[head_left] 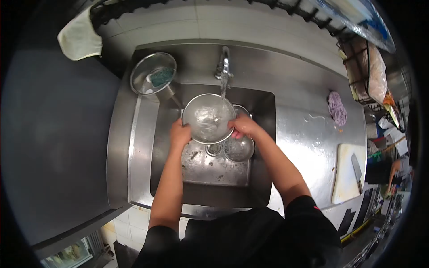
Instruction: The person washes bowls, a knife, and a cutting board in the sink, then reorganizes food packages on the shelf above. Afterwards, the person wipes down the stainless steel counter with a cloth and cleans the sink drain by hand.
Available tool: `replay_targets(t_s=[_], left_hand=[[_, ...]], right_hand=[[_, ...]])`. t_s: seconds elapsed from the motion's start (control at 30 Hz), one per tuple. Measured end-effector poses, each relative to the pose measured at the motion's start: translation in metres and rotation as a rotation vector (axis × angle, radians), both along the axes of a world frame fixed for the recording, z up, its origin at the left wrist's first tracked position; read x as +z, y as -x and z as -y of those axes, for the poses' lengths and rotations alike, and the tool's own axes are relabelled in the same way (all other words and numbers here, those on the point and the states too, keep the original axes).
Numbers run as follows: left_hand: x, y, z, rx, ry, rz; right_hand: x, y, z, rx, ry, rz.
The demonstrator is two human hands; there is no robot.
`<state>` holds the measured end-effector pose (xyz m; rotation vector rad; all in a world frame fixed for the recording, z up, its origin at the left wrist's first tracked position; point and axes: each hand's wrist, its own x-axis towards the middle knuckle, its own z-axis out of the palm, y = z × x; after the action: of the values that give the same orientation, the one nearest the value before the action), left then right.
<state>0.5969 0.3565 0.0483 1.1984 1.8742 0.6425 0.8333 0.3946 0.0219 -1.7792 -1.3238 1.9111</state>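
Note:
Both of my hands grip the rim of a round metal bowl (208, 117) over the sink basin (214, 174). My left hand (180, 133) is closed on its left edge, and my right hand (243, 125) is closed on its right edge. Water runs from the faucet (225, 67) down into the bowl. Below and to the right, partly hidden by the bowl and my right hand, another round bowl (241, 151) lies in the basin. A drain (214, 149) shows just under the bowl's near rim.
At the back left corner stands a metal bowl (139, 73) containing a green scouring pad (161, 77). On the right counter are a purple cloth (336, 108) and a white cutting board (345, 174) with a knife (356, 169) on it. A black rack (286, 6) hangs above.

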Motion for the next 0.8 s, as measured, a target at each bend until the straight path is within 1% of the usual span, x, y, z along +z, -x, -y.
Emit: replay_targets(t_s=[0.03,0.07,0.13,0.17,0.2,0.23,0.27,0.3,0.37,0.4,0.43,0.47,0.53,0.6,0.63,0.67,0.7,0.73,0.77,0.8], left_hand=[[-0.017,0.0,0.003,0.059,0.156,0.321],[-0.036,-0.01,0.005,0.045,0.173,0.325],[-0.069,-0.04,0.0,0.192,0.095,0.531],[-0.077,-0.052,-0.002,0.163,0.052,0.639],[-0.096,-0.055,-0.009,0.162,0.06,0.642],[-0.124,-0.06,-0.018,-0.082,0.119,0.589],[-0.148,-0.066,-0.024,-0.326,0.172,0.535],[-0.164,-0.074,-0.022,-0.328,0.173,0.55],[-0.196,-0.091,-0.006,-0.599,-0.183,0.28],[-0.217,-0.098,0.005,-0.604,-0.184,0.3],[-0.239,-0.102,0.016,-0.502,-0.007,0.167],[-0.261,-0.108,0.024,-0.4,0.167,0.035],[-0.302,-0.128,0.048,-0.197,0.235,0.114],[-0.339,-0.128,0.052,-0.241,0.604,0.22],[-0.373,-0.123,0.06,-0.124,0.594,0.393],[-0.397,-0.115,0.069,0.008,0.574,0.55],[-0.351,-0.099,0.064,-0.022,0.551,0.386],[-0.289,-0.082,0.054,-0.053,0.521,0.217],[-0.275,-0.062,0.051,0.023,0.522,0.208],[-0.265,-0.041,0.045,0.041,0.553,0.362]], right_hand=[[0.008,-0.006,-0.004,0.158,-0.131,0.205],[0.02,-0.009,0.002,0.144,-0.114,0.211],[0.05,-0.011,0.011,0.346,-0.984,0.677],[0.062,-0.014,0.018,0.346,-0.972,0.68],[0.072,-0.019,0.028,0.273,-0.991,0.726],[0.078,-0.025,0.037,0.199,-1.012,0.774],[0.08,-0.033,0.045,0.203,-1.009,0.784],[0.08,-0.043,0.054,0.162,-0.97,0.81],[0.079,-0.06,0.078,0.122,-0.924,0.854],[0.079,-0.067,0.093,0.027,-0.934,0.835],[0.078,-0.073,0.107,-0.069,-0.95,0.817],[0.076,-0.078,0.12,-0.112,-0.983,0.819],[0.077,-0.086,0.145,-0.19,-0.985,0.78],[0.076,-0.098,0.169,-0.199,-0.951,0.805],[0.077,-0.102,0.178,-0.218,-0.949,0.783],[0.076,-0.105,0.187,-0.214,-0.937,0.776],[0.075,-0.111,0.196,-0.299,-0.872,0.716],[0.074,-0.118,0.205,-0.387,-0.81,0.653],[0.07,-0.124,0.213,-0.427,-0.799,0.61],[0.068,-0.129,0.22,-0.467,-0.786,0.562]])
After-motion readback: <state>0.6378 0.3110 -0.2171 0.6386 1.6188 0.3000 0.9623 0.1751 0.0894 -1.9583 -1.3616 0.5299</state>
